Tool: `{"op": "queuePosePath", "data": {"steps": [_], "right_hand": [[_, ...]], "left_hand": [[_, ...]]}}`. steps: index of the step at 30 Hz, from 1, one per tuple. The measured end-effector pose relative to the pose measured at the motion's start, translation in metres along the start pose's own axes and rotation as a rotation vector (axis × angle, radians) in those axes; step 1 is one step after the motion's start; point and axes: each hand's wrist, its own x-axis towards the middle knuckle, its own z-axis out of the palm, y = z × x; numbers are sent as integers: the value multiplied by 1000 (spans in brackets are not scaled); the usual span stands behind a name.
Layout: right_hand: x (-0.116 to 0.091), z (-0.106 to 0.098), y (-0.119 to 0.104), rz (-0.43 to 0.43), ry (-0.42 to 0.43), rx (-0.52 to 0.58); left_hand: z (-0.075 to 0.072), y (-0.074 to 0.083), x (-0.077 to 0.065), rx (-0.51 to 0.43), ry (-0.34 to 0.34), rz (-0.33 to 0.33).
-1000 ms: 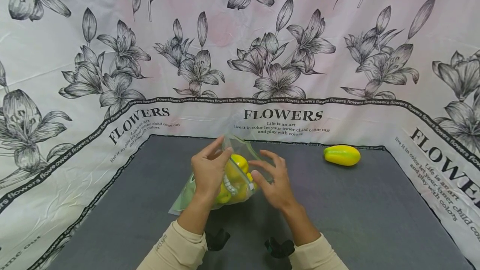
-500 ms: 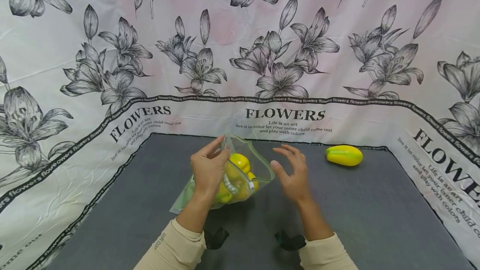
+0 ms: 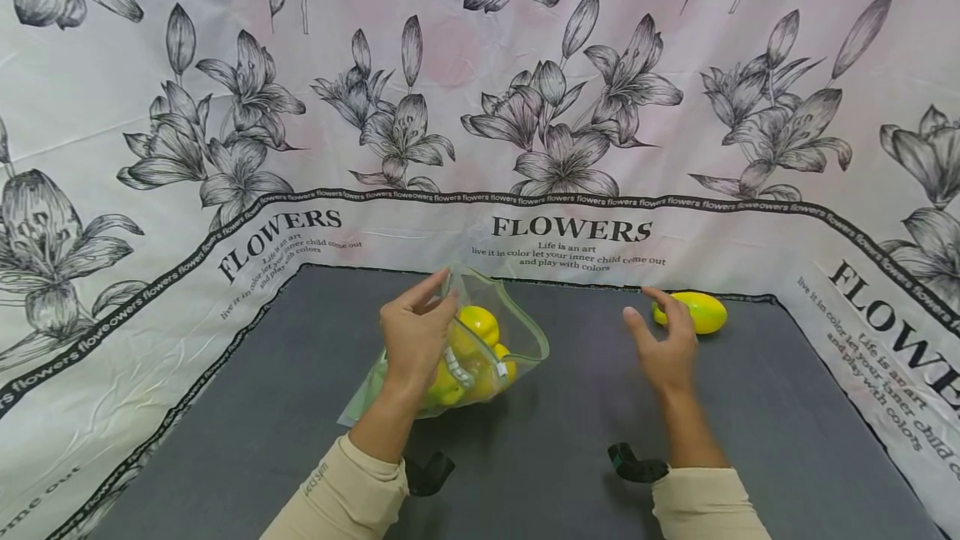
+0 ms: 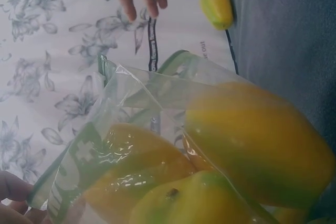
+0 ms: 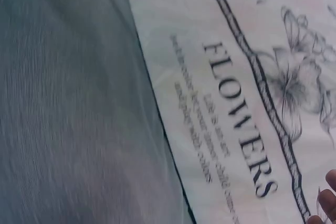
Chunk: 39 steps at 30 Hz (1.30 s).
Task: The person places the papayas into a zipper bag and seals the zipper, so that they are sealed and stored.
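Note:
My left hand (image 3: 415,340) pinches the rim of a clear zip bag (image 3: 366,397) between thumb and fingers, left of the table's middle. Inside the bag are several yellow-green, papaya-like fruits (image 4: 257,145), some of them behind the hand in the head view. The bag's mouth gapes toward the right, and its slider (image 3: 502,369) shows on the front edge. My right hand (image 3: 667,348) holds nothing, fingers spread and loosely bent. It overlaps the left end of a loose yellow-green fruit (image 3: 703,312) at the back right. In the right wrist view only fingertips (image 5: 329,200) show.
A dark grey cloth (image 3: 570,423) covers the table. White flower-printed fabric (image 3: 420,227) stands along its back and sides. A black wrist mount (image 3: 637,465) sits by the right wrist, and another mount (image 3: 430,473) by the left.
My right hand has moved from the bag's mouth rightward to beside the loose fruit. The bag's mouth has spread wider. My left hand keeps its grip at almost the same spot.

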Motion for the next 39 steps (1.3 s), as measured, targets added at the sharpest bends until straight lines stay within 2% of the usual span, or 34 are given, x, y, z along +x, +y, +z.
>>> {"op": "queuePosePath", "data": {"steps": [7,11,14,19,25,32,39], "right_hand": [[13,-19,26,38,67,-47],[22,-33,40,85,108,-100],[29,-43,49,136,103,-157],[36,-58,61,235,43,-220],[44,-68,79,314,-47,-260],[50,-73,104,435,-163,-300],[58,-74,119,492,-242,-348]], "left_hand": [[-1,1,0,8,2,-18],[0,2,-1,0,-6,-24],[0,2,-1,0,-11,-30],[-1,3,-3,-9,-24,-45],[-1,3,-3,-25,-32,-46],[-2,2,-4,-11,-35,-37],[-1,1,-4,-2,-49,-46]]}}
